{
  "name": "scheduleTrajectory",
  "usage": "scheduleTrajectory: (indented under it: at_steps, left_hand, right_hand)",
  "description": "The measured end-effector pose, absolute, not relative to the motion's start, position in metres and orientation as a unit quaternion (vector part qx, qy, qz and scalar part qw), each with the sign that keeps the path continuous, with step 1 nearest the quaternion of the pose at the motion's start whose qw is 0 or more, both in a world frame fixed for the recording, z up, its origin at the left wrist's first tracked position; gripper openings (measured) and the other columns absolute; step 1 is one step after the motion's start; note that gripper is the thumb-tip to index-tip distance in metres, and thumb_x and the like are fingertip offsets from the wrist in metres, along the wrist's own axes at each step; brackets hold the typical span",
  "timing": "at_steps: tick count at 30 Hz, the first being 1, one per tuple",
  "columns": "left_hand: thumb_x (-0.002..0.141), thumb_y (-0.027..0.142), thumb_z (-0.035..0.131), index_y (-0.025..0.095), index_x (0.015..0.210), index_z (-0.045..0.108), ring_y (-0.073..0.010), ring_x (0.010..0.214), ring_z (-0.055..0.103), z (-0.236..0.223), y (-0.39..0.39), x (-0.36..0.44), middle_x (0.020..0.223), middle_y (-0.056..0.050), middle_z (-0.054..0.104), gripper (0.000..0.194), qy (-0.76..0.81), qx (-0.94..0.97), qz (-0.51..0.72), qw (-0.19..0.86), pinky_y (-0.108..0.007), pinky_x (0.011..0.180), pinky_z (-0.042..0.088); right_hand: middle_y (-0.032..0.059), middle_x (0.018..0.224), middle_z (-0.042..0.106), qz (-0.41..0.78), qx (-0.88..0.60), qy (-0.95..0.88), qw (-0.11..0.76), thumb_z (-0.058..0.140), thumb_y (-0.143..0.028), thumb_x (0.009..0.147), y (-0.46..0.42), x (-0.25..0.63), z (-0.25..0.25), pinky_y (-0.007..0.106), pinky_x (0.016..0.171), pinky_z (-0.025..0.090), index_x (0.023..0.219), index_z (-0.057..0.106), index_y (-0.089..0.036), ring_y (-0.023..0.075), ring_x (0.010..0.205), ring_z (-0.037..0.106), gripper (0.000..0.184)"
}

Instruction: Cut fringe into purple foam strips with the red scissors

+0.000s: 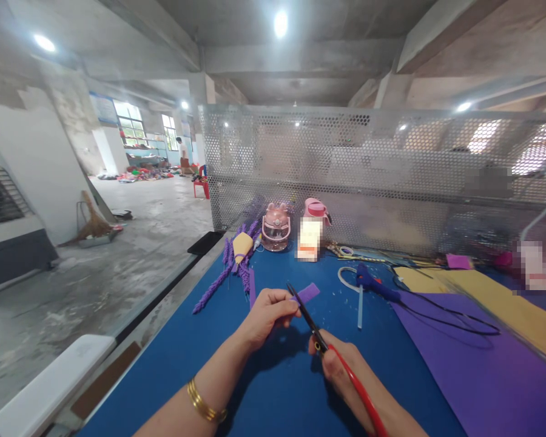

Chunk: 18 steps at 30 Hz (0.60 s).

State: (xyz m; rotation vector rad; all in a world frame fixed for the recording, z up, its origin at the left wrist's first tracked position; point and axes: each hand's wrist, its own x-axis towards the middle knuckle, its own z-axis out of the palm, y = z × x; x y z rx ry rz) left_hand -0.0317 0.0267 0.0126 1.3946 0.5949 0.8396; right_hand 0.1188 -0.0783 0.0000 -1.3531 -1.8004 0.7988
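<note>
Over the blue tabletop, my left hand point(273, 312) pinches a short purple felt strip point(310, 294) between thumb and fingers. My right hand point(339, 361) grips scissors point(307, 318) with red handles and dark blades. The blades reach up to the left and lie against the strip, close to my left fingertips. Whether they cut into it I cannot tell. Beyond my left hand lies another narrow purple strip point(252, 289), beside purple lavender-like stems point(212, 294) and a yellow felt piece point(242, 247).
A blue glue gun point(377, 285) with a clear glue stick point(360, 308) and a black cord lies to the right. Purple sheets point(473, 358) and yellow sheets point(495, 303) cover the right side. A pink bottle point(276, 227) stands before a perforated metal screen point(382, 182).
</note>
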Motion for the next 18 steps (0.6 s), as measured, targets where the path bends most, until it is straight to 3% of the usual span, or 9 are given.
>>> scheduleTrajectory:
  at_steps: [6,13,18]
  left_hand:
    - [0.067,0.031,0.06,0.012,0.055,0.06,-0.0052,0.037,0.033,0.013,0.028,-0.032,0.038,0.003,0.044,0.023,0.27,0.615,0.362,0.646,-0.021,0.042,0.017]
    - [0.067,0.029,0.06,0.012,0.055,0.061,-0.0038,0.034,0.03,0.014,0.029,-0.034,0.037,0.004,0.044,0.021,0.277,0.611,0.346,0.655,-0.022,0.041,0.014]
    - [0.066,0.028,0.06,0.012,0.055,0.06,-0.0037,0.034,0.029,0.014,0.029,-0.033,0.036,0.004,0.043,0.021,0.278,0.606,0.348,0.659,-0.022,0.04,0.013]
  right_hand:
    - [-0.0105,0.045,0.02,0.29,-0.545,-0.703,0.352,0.012,-0.082,0.071,-0.073,0.122,-0.012,0.02,0.036,0.016,0.076,0.046,-0.021,0.0073,0.038,0.021,0.07]
    - [-0.0079,0.055,0.031,0.259,-0.536,-0.743,0.305,0.025,-0.066,0.084,-0.085,0.121,0.009,0.02,0.044,0.021,0.093,0.047,-0.021,0.0096,0.047,0.029,0.051]
    - [-0.0067,0.056,0.035,0.231,-0.542,-0.755,0.288,0.023,-0.069,0.083,-0.086,0.12,0.012,0.021,0.045,0.022,0.094,0.047,-0.02,0.011,0.049,0.034,0.055]
